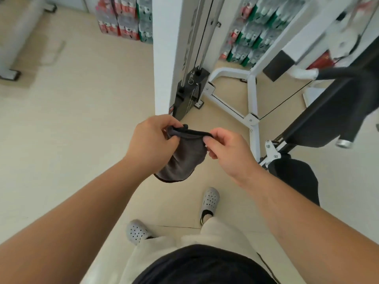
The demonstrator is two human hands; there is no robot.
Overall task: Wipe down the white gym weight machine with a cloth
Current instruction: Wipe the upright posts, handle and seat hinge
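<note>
A dark grey cloth (182, 158) hangs in front of me at waist height. My left hand (151, 138) grips its upper left edge and my right hand (227, 148) pinches its upper right edge, so the top hem stretches between them. The white gym weight machine (166, 58) stands just beyond my hands, with its tall white upright, a black weight stack (189, 93) and cable at its foot, and a white floor frame (252, 103) running to the right. Neither hand touches the machine.
A black padded seat and bar (328, 111) of the machine reach in from the right. Stacked packs of bottles (125, 19) line the far wall. Another white machine base (12, 72) sits at the far left. Beige floor spreads to the left, and my grey clogs (209, 201) stand below.
</note>
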